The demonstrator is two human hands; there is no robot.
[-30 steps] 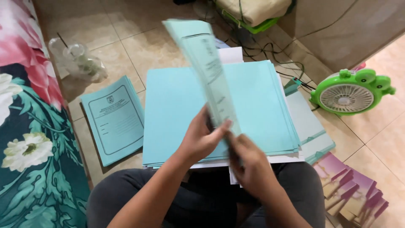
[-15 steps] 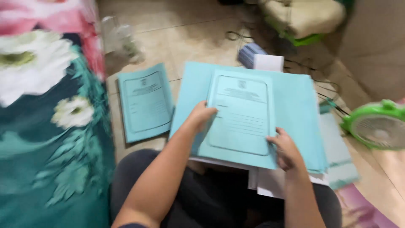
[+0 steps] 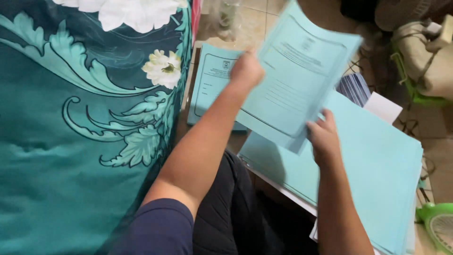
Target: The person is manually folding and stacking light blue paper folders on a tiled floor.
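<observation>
Both hands hold one light blue printed booklet (image 3: 297, 75) in the air. My left hand (image 3: 245, 71) grips its left edge and my right hand (image 3: 323, 137) holds its lower right corner. The booklet hangs over the gap between a second light blue booklet (image 3: 212, 85) lying flat on the tiled floor and a thick stack of light blue sheets (image 3: 373, 160) on the floor to the right. The held booklet is tilted and hides part of the one on the floor.
A teal mattress cover with white flowers (image 3: 85, 127) fills the left side. My dark-trousered leg (image 3: 226, 212) is at the bottom. A green fan (image 3: 436, 226) sits at the lower right, a white paper (image 3: 384, 106) and dark striped item (image 3: 354, 87) behind the stack.
The booklet has been lifted off the stack and carried left toward the booklet on the floor. The camera has swung left, so the mattress cover now fills more of the view.
</observation>
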